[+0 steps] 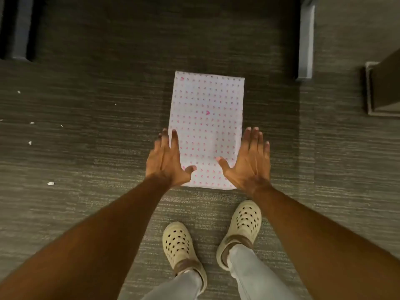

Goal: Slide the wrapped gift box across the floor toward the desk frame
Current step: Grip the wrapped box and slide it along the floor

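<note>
The gift box (206, 118), wrapped in white paper with small pink hearts, lies flat on the grey carpet in the middle of the view, its long side running away from me. My left hand (167, 160) is spread flat at the box's near left edge, thumb lying on top of the paper. My right hand (249, 158) mirrors it at the near right edge, thumb on top, fingers extended along the side. Neither hand is closed around the box. A grey desk frame leg (306, 40) stands just beyond the box's far right corner.
Another dark frame foot (18, 29) lies at the far left. A square post base (381, 87) sits at the right edge. Small paper scraps (50, 183) dot the carpet on the left. My feet in cream clogs (179, 243) stand just behind the box.
</note>
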